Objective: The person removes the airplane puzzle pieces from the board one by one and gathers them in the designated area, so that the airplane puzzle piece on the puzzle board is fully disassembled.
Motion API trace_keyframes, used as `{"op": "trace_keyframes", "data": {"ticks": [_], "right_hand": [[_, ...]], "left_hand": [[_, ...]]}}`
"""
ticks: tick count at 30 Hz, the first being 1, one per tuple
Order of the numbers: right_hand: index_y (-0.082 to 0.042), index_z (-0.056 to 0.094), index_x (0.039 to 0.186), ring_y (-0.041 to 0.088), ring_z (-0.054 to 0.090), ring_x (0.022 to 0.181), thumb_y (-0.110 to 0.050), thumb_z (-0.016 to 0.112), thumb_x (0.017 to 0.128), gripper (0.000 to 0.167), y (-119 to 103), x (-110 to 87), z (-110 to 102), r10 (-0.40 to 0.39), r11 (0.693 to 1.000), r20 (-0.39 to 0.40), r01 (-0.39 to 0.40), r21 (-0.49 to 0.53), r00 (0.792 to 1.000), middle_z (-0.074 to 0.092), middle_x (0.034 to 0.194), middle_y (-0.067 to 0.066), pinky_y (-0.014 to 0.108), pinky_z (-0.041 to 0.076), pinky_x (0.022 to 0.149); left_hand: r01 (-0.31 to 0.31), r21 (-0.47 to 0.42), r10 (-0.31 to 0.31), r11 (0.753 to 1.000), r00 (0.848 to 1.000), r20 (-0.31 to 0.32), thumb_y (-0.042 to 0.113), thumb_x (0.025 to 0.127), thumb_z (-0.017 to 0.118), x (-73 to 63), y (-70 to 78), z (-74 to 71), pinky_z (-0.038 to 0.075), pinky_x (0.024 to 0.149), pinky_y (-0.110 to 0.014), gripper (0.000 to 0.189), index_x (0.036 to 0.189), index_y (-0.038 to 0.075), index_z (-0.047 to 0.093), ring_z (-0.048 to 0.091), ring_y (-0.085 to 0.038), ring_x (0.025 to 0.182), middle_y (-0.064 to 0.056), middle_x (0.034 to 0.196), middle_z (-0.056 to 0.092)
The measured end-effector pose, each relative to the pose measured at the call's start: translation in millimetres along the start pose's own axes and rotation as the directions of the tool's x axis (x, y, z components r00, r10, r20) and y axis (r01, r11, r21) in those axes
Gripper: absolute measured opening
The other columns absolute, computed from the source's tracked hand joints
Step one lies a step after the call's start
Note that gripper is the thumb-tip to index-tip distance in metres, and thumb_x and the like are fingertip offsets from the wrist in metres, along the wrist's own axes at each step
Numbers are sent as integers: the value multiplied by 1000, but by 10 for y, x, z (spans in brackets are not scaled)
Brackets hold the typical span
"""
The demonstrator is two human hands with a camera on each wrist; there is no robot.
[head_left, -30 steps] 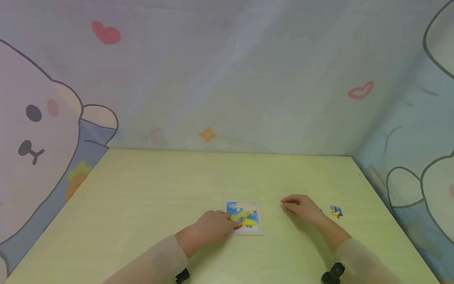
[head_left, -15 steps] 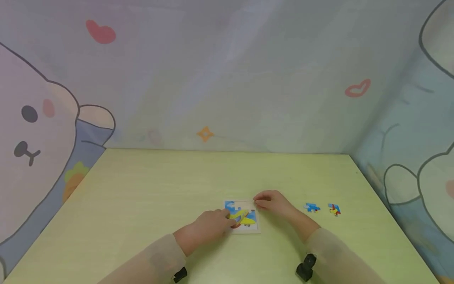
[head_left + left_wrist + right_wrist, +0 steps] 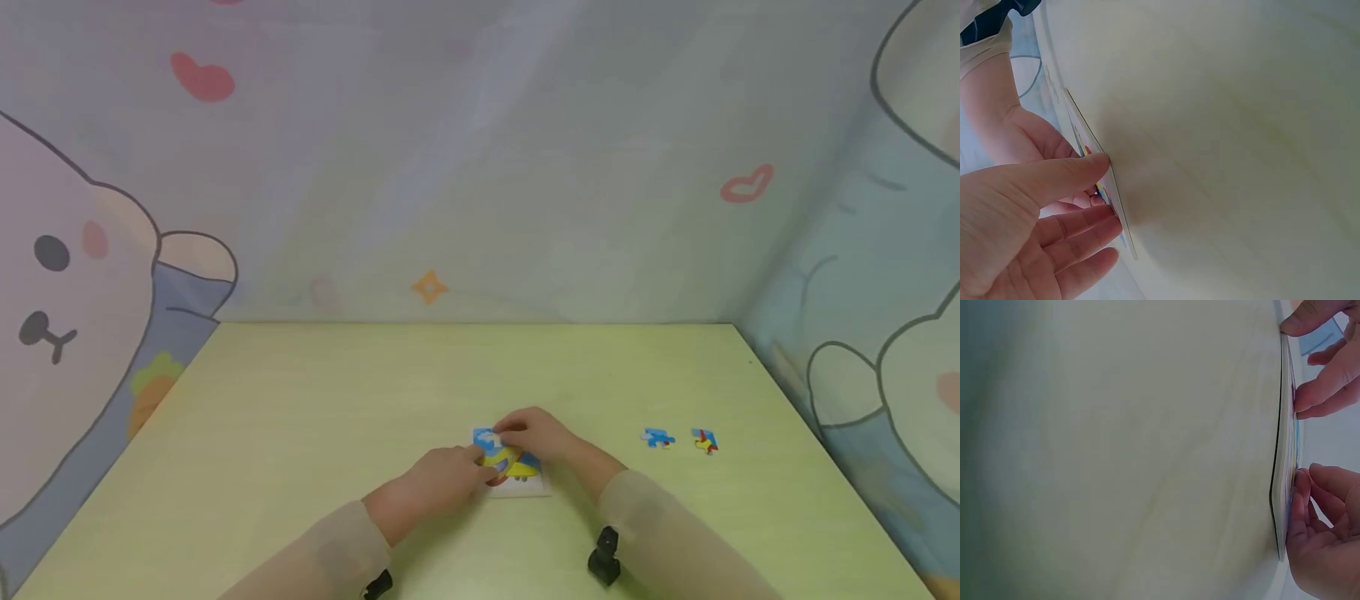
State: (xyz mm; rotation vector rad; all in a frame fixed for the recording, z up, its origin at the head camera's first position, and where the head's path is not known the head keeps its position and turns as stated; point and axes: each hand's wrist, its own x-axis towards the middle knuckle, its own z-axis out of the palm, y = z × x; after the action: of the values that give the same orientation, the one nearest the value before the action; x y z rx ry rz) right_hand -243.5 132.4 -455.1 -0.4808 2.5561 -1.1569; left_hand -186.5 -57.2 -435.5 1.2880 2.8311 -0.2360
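A square jigsaw puzzle board (image 3: 517,492) with a yellow-and-blue airplane picture lies on the table. My left hand (image 3: 442,483) holds its left side, thumb and fingertips at the edge; the left wrist view shows the thumb (image 3: 1075,177) touching the board's rim. Over the upper right part of the board, my right hand (image 3: 542,435) has its thumb and fingertips drawn together, pinching a puzzle piece that they almost wholly hide. In the right wrist view those fingertips (image 3: 1301,478) are close against the picture. A pale gap shows in the upper part of the picture.
Two loose puzzle pieces lie on the table to the right: a mostly blue one (image 3: 657,437) and one in blue, red and yellow (image 3: 704,441). The pale yellow-green table (image 3: 337,392) meets a cartoon-printed cloth (image 3: 480,167) at its back edge.
My right hand has moved left from beside the loose pieces onto the puzzle board, uncovering the blue piece. My left hand has stayed at the board's left side.
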Motion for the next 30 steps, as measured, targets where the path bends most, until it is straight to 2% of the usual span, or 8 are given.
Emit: {"op": "trace_keyframes", "data": {"ticks": [5, 11, 16, 23, 30], "right_hand": [[-6, 67, 112, 21, 58, 99, -13, 57, 93, 23, 16, 8, 36, 2, 1000, 14, -2, 19, 1000, 64, 113, 9, 35, 48, 81], [-8, 66, 116, 23, 56, 106, -17, 56, 94, 26, 17, -4, 37, 7, 1000, 49, -7, -10, 999, 62, 118, 10, 39, 45, 88], [-9, 66, 114, 19, 56, 98, -18, 56, 94, 25, 33, 1, 36, 37, 999, 27, -37, -2, 999, 62, 115, 8, 37, 45, 85], [-6, 66, 110, 15, 57, 85, -15, 56, 93, 21, 23, 18, 45, 33, 997, 4, -33, 70, 999, 64, 108, 7, 29, 48, 71], [-9, 68, 102, 15, 57, 88, -18, 60, 91, 16, -33, 75, 30, 55, 997, -53, -52, 54, 997, 66, 100, 2, 31, 47, 78]], "left_hand": [[-2, 15, 2, 1000, 1000, -8, 15, 86, 67, -16, -3, -2, 42, 49, -24, 28, 112, 26, 65, 46, -12, 56, -1, 83, 50], [-11, 11, 11, 1000, 1000, -16, 15, 86, 67, -27, 0, -11, 41, 48, -24, 28, 111, 26, 66, 46, -12, 53, -1, 81, 51], [-32, 36, 33, 999, 999, -41, 15, 87, 65, -21, 3, -13, 41, 48, -24, 26, 111, 26, 66, 46, -12, 53, -1, 80, 51], [-28, 43, 28, 999, 999, -16, 17, 87, 66, -17, 16, -31, 40, 47, -25, 27, 112, 26, 66, 44, -11, 52, 0, 80, 50], [-37, 57, 37, 998, 999, -2, 19, 86, 67, -8, 11, -51, 42, 49, -25, 25, 110, 25, 65, 46, -12, 53, -1, 79, 50]]}}
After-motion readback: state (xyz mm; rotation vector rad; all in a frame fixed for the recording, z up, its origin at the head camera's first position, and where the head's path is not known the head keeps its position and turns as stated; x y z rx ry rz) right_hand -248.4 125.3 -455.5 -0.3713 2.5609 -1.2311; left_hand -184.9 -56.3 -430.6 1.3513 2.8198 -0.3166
